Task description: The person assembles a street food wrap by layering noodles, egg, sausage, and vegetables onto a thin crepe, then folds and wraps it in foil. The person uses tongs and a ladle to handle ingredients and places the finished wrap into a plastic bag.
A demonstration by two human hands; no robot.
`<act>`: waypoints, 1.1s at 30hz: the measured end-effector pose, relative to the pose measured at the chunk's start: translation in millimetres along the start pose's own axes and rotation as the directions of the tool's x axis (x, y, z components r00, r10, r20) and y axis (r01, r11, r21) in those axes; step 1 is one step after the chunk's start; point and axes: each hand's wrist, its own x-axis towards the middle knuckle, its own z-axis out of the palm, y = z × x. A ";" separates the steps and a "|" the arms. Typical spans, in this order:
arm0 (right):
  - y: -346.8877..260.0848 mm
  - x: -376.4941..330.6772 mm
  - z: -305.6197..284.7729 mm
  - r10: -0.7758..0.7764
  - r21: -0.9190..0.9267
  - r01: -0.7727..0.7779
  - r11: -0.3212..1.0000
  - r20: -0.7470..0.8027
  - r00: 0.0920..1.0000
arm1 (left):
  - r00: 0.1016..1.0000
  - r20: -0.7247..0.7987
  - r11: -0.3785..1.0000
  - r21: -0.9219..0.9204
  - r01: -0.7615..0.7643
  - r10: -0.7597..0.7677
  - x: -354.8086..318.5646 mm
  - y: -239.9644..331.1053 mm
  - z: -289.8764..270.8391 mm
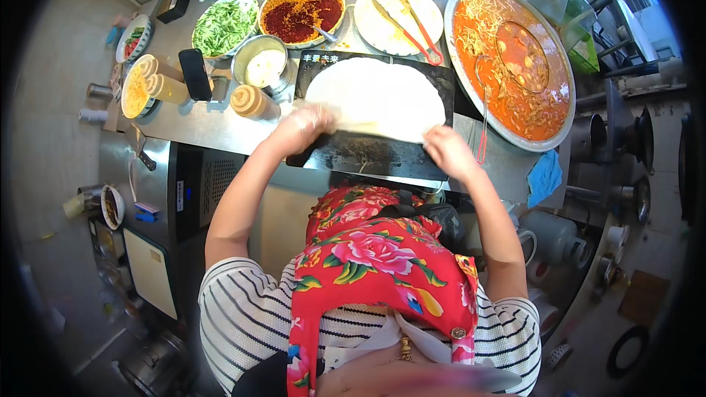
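Note:
A thin white flatbread [376, 95] with a rounded far edge lies on a flat black griddle or board [375, 156]. At its near left edge my left hand [309, 123], which seems to be in a clear plastic glove and is slightly blurred, has its fingers closed on the bread. My right hand [447, 148] pinches the near right edge between thumb and fingers. Between the two hands the near edge runs as a slightly lifted or folded strip. The black surface shows in front of the bread.
Behind stand a white plate [368, 23] with red-handled tongs [426, 47], a chilli bowl [303, 13] and shredded cucumber [226, 26]. A large basin of red stew [529, 66] stands right. Left are a metal pot [259, 60], squeeze bottles [254, 101] and a phone [195, 73].

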 end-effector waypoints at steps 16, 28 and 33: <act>19.8 -8.0 -23.5 0.077 -0.173 0.009 0.985 0.482 0.873 | 0.995 0.085 0.998 0.039 0.048 -0.051 29.6 79.2 64.8; 39.7 -29.9 1.2 -0.023 -0.070 0.038 0.997 0.202 0.979 | 0.752 0.102 0.691 0.488 0.532 -0.651 23.5 91.2 46.8; 36.9 -69.7 -3.3 0.073 0.032 -0.076 0.997 0.074 0.995 | 0.830 0.007 0.738 0.462 0.492 -0.557 21.2 89.6 45.5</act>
